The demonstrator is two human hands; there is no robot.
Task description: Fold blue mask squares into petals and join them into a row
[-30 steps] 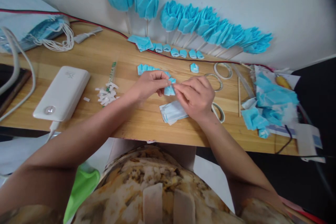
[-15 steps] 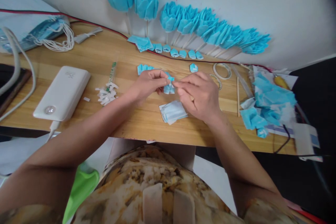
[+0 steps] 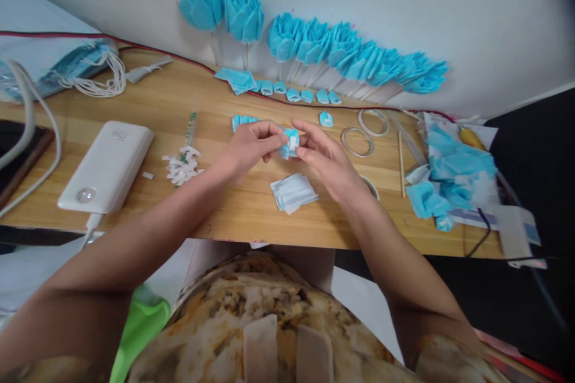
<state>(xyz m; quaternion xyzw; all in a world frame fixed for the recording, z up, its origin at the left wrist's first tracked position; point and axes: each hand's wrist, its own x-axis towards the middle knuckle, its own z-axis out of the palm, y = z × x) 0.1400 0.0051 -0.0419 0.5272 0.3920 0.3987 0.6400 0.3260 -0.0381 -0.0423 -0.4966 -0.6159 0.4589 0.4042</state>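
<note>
My left hand (image 3: 252,145) and my right hand (image 3: 324,158) meet over the middle of the wooden desk (image 3: 224,203). Both pinch one small folded blue piece (image 3: 288,144) with a white strip on it, the left from the left side, the right from the right. Just below the hands lies a small stack of pale blue and white sheets (image 3: 293,191). More folded blue pieces (image 3: 242,121) lie behind my left hand.
Blue paper flowers (image 3: 314,42) on sticks lean on the wall, with a row of small folded pieces (image 3: 294,94) below. A white power bank (image 3: 108,164), white scraps (image 3: 182,164), tape rings (image 3: 357,140), sticks and a blue material pile (image 3: 453,176) surround the hands.
My right hand turned and opened its grip, so the blue piece with its white strip now shows between both hands. The view shifted slightly downward.
</note>
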